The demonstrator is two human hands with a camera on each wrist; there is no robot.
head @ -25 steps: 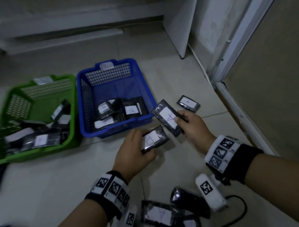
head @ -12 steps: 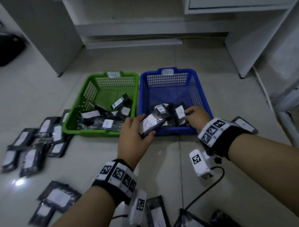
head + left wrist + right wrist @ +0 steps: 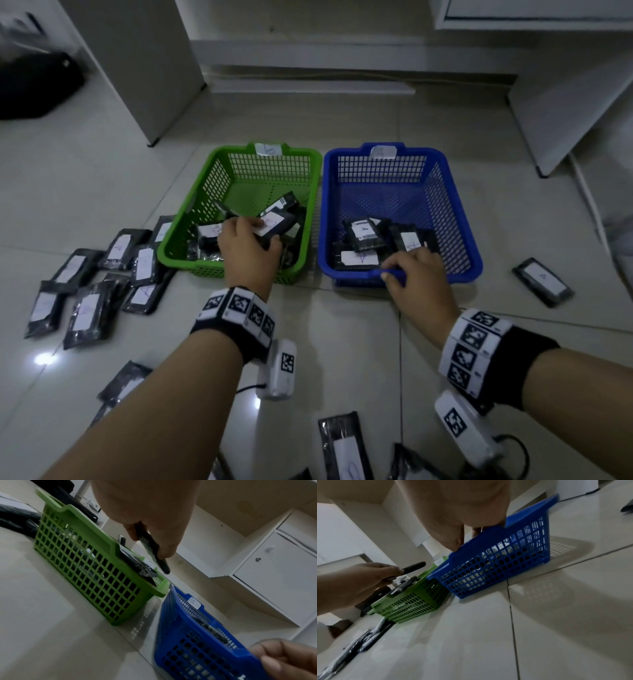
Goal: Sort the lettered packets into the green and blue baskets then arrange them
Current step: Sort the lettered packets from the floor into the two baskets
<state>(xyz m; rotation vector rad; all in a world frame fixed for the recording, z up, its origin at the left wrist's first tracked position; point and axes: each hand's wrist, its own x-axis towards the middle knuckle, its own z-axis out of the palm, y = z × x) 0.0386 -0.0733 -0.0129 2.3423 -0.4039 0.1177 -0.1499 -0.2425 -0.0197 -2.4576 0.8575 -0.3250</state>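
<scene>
The green basket [image 3: 301, 150] and the blue basket [image 3: 462, 212] stand side by side on the tiled floor, each with several black packets inside. My left hand [image 3: 263, 229] hovers over the green basket's near half and pinches a black packet with a white label [image 3: 274, 221]. The left wrist view shows that packet [image 3: 154, 553] edge-on between thumb and fingers, above the green basket [image 3: 96, 561]. My right hand [image 3: 394, 270] curls over the blue basket's front rim, also in the right wrist view [image 3: 488, 536]. A packet marked A [image 3: 363, 233] lies in the blue basket.
Several loose packets [image 3: 85, 308] lie on the floor left of the green basket, one packet [image 3: 543, 281] right of the blue one, and more [image 3: 346, 448] near my forearms. A white cabinet [image 3: 137, 68], a black bag [image 3: 34, 85] and white shelving [image 3: 565, 102] stand behind.
My left hand carried its packet from in front of the blue basket to over the green one. My right hand let its A packet go in the blue basket and drew back to the front rim.
</scene>
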